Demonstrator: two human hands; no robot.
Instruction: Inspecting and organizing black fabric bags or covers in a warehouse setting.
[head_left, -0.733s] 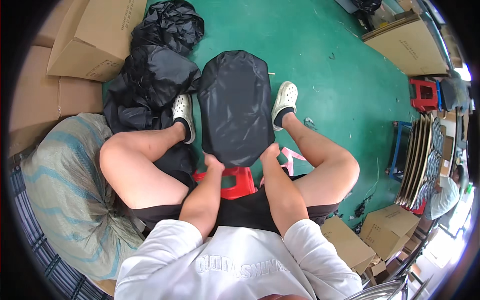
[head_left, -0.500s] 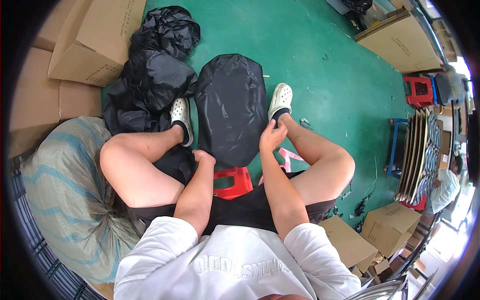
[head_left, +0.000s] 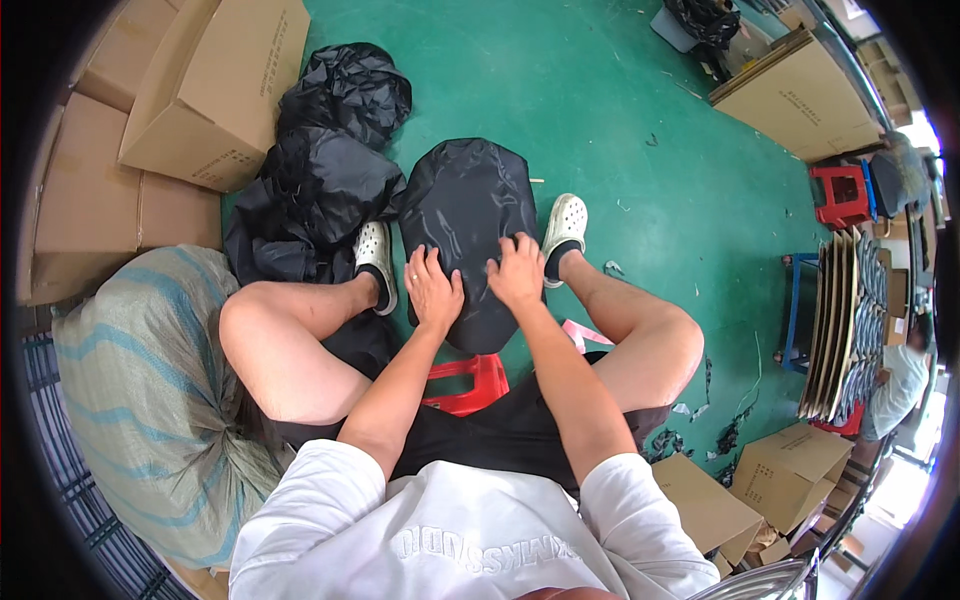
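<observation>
Green floor (head_left: pixel 620 100) stretches wide beyond and to the right of us, with a cardboard carton (head_left: pixel 225 90) at upper left carrying dark printed lines, and the seated person's white shirt (head_left: pixel 470 500) showing raised lettering. Just right of crumpled black sheeting (head_left: pixel 335 170), a rounded black bundle (head_left: pixel 465 195) lies between the feet, left hand (head_left: pixel 433 287) and right hand (head_left: pixel 517 272) resting on its near half, fingers spread.
</observation>
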